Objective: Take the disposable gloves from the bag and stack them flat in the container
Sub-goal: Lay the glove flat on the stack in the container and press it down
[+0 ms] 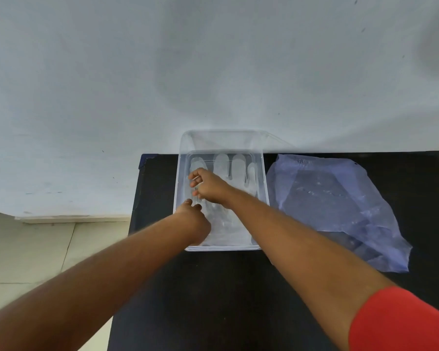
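Note:
A clear plastic container (262,178) stands on a black table. Inside it lies a translucent disposable glove (235,168), flat, with its fingers pointing away from me. My right hand (209,186) reaches across into the left part of the container, and its fingertips pinch the thin glove film there. My left hand (194,219) is over the container's near left side, fingers curled down on the same glove. A thin bluish plastic bag (340,203) lies flat on the table to the right of the container; whether gloves are inside it cannot be told.
The black table (213,287) ends close to the container's left side, with tiled floor (36,249) below on the left. A pale wall (213,72) rises right behind the table, touching the container's far rim.

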